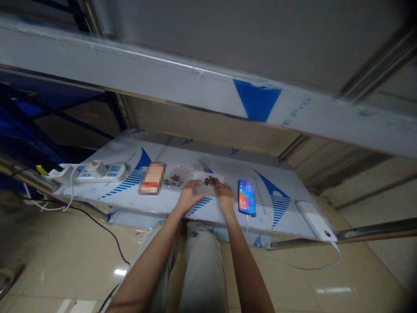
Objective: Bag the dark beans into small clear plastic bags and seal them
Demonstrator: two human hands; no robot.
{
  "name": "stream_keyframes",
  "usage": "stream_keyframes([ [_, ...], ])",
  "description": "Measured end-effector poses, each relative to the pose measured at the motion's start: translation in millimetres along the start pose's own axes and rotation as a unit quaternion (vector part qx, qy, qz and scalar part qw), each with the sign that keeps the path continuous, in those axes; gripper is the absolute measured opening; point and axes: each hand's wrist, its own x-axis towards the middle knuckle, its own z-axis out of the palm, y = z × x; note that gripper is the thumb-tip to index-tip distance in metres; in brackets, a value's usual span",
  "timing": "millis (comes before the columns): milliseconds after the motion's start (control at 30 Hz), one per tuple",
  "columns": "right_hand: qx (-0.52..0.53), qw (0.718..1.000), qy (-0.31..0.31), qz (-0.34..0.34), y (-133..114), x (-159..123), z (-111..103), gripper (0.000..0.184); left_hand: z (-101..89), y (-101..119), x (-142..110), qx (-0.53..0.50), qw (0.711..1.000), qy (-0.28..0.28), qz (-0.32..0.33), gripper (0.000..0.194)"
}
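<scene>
A heap of small dark brown pieces [211, 180], perhaps screws, lies on a pale see-through sheet or bag between my hands. At its left edge is my left hand [189, 196], thumb and fingers spread apart. My right hand [225, 195] is at the heap's right side, its fingers bent and close together by the pieces. Whatever those fingertips pinch is too small to make out. Just left of my left hand lies a clear plastic bag [183, 173] with more dark small pieces.
A phone with a lit screen [246, 198] lies right of my hands, cabled. Farther right is a white power bank [315, 221] at the shelf edge. To the left are a blurred tan pack [152, 178] and a power strip [115, 172]. A shelf beam [195, 82] crosses overhead.
</scene>
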Motion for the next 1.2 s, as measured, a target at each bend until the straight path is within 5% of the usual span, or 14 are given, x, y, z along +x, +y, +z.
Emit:
stream_keyframes([
  [233, -0.059, 0.996, -0.067, -0.019, 2.0, 10.2, 1.2, 0.015, -0.9, -5.1, 1.3, 0.004, 1.0, 0.007, -0.004, 0.047],
  [367, 0.063, 0.996, -0.054, 0.019, -9.6, 16.5, -6.6, 0.02, 0.5, -4.1, 1.8, 0.003, 1.0, -0.004, -0.004, 0.048],
  [533, 0.204, 0.97, -0.133, 0.005, -30.6, 16.7, -15.0, 0.021, 2.5, -0.3, 2.8, -0.016, 1.0, -0.003, 0.004, 0.047],
  [733, 0.024, 0.996, -0.015, 0.083, -12.3, 19.3, -10.9, 0.019, 0.2, 2.2, 2.1, -0.013, 1.0, 0.005, -0.012, 0.047],
  [933, -0.097, 0.992, -0.071, 0.03, 2.0, 21.3, 0.0, 0.013, -1.3, 2.3, 1.9, 0.001, 1.0, -0.002, -0.006, 0.047],
  [1067, 0.021, 0.997, -0.056, 0.045, -12.6, 21.1, -6.7, 0.018, -0.3, 0.7, 2.4, -0.003, 1.0, -0.004, -0.004, 0.047],
  [1200, 0.177, 0.975, -0.124, 0.038, -31.1, 19.2, -13.5, 0.024, 0.3, 1.3, 2.6, -0.012, 1.0, -0.008, 0.0, 0.046],
])
